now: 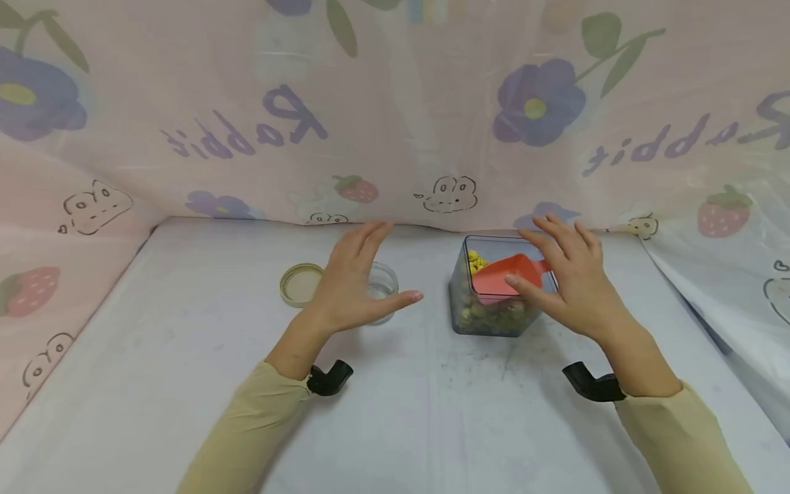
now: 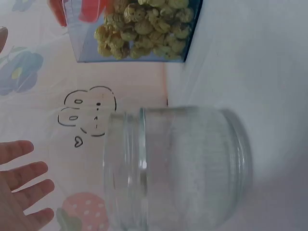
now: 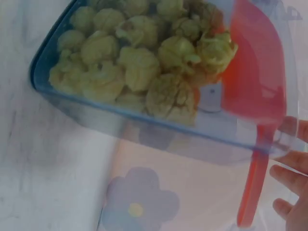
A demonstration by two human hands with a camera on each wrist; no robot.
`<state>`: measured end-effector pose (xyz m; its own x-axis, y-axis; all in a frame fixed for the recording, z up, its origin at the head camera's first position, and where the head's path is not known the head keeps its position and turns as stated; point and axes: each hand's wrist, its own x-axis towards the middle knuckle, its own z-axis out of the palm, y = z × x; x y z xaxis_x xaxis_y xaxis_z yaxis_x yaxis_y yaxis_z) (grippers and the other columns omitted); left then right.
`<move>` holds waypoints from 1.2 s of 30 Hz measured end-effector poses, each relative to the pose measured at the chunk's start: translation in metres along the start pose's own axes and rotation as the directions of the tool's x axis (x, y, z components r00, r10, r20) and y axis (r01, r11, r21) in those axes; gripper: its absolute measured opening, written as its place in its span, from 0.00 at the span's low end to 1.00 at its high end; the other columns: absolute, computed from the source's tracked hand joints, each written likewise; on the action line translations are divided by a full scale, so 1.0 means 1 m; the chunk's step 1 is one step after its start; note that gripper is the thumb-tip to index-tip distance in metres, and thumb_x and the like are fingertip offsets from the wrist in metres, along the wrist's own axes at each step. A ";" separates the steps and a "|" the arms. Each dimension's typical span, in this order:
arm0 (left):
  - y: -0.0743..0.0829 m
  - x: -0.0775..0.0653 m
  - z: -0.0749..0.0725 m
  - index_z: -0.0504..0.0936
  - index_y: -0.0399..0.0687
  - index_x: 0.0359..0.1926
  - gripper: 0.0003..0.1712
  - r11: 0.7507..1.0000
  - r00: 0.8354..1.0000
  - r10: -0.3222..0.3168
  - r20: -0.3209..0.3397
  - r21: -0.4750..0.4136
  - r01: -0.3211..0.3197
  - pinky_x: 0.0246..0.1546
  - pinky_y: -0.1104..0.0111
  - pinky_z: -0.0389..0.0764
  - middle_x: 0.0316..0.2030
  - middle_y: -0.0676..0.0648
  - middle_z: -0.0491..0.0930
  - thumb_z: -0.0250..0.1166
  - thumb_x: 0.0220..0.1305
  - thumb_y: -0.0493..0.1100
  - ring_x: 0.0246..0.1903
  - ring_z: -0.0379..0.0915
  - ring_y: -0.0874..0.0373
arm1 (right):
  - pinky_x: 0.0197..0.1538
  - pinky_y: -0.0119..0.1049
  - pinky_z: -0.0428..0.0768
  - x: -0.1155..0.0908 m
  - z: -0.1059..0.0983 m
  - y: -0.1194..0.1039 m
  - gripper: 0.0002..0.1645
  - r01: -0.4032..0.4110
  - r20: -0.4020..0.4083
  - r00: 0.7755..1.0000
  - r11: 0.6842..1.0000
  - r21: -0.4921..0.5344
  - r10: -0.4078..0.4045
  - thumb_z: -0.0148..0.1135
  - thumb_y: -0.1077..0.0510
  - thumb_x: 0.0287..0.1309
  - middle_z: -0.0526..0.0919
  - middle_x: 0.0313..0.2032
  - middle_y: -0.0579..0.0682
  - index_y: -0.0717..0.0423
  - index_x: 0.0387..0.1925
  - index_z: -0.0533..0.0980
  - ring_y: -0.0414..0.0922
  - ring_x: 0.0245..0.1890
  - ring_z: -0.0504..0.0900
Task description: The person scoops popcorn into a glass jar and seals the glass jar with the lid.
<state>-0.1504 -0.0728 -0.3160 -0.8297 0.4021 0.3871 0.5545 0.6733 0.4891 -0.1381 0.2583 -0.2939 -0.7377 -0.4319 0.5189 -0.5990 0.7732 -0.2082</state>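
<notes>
My left hand (image 1: 352,288) hovers with fingers spread by a clear glass jar (image 2: 187,168), partly hiding it in the head view. In the left wrist view the jar has no lid on and looks empty. To the right stands a transparent square container (image 1: 484,324) holding yellowish popcorn (image 3: 125,67). A red scoop (image 1: 501,276) rests in its top, the handle (image 3: 253,187) jutting over the rim. Beside the container's right side is my right hand (image 1: 575,285), fingers spread near that handle and gripping nothing. Whether it touches the rim I cannot tell.
A round gold-rimmed lid (image 1: 301,285) lies on the white tabletop (image 1: 395,412), left of the jar. A pink printed curtain (image 1: 382,123) with flowers and rabbits hangs behind the table and along the sides.
</notes>
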 end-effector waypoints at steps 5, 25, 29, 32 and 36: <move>0.006 0.005 0.008 0.52 0.55 0.74 0.59 0.998 0.999 -0.024 0.028 -0.052 0.026 0.70 0.50 0.54 0.72 0.49 0.53 0.66 0.47 0.71 0.72 0.47 0.51 | 0.71 0.60 0.44 -0.004 -0.001 0.005 0.43 0.013 -0.033 0.999 0.999 0.040 -0.011 0.50 0.30 0.62 0.67 0.64 0.63 0.59 0.62 0.70 0.60 0.68 0.58; 0.024 0.027 0.049 0.48 0.52 0.75 0.63 0.978 0.995 0.056 0.084 -0.205 -0.038 0.71 0.54 0.57 0.72 0.48 0.52 0.73 0.45 0.64 0.71 0.48 0.55 | 0.58 0.40 0.62 -0.018 -0.007 0.018 0.22 0.035 -0.144 0.990 0.978 0.204 -0.005 0.53 0.67 0.60 0.75 0.58 0.60 0.62 0.57 0.75 0.29 0.56 0.70; 0.028 0.030 0.054 0.47 0.52 0.75 0.63 0.972 0.993 0.055 0.101 -0.233 -0.030 0.71 0.53 0.57 0.73 0.49 0.51 0.73 0.45 0.64 0.72 0.47 0.55 | 0.59 0.46 0.62 -0.022 -0.007 0.023 0.21 0.035 -0.147 0.989 0.979 0.202 -0.005 0.53 0.66 0.61 0.75 0.57 0.62 0.63 0.56 0.75 0.37 0.62 0.68; 0.031 0.033 0.058 0.47 0.52 0.75 0.63 0.966 0.992 0.055 0.117 -0.259 -0.023 0.71 0.53 0.56 0.73 0.49 0.50 0.73 0.46 0.63 0.72 0.46 0.55 | 0.58 0.49 0.63 -0.024 -0.005 0.026 0.21 0.028 -0.154 0.988 0.979 0.200 0.003 0.54 0.67 0.59 0.75 0.57 0.62 0.63 0.56 0.75 0.39 0.63 0.68; 0.036 0.038 0.064 0.47 0.52 0.75 0.63 0.957 0.989 0.057 0.139 -0.291 -0.015 0.71 0.54 0.57 0.73 0.49 0.50 0.74 0.45 0.62 0.72 0.45 0.57 | 0.54 0.54 0.63 -0.028 -0.005 0.029 0.25 0.005 -0.149 0.988 0.978 0.209 0.027 0.56 0.71 0.54 0.75 0.58 0.62 0.63 0.56 0.75 0.41 0.63 0.68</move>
<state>-0.1663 0.0064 -0.3340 -0.7973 0.5226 0.3021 0.5613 0.4576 0.6896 -0.1336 0.2953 -0.3102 -0.6989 -0.3370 0.6309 -0.6547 0.6565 -0.3746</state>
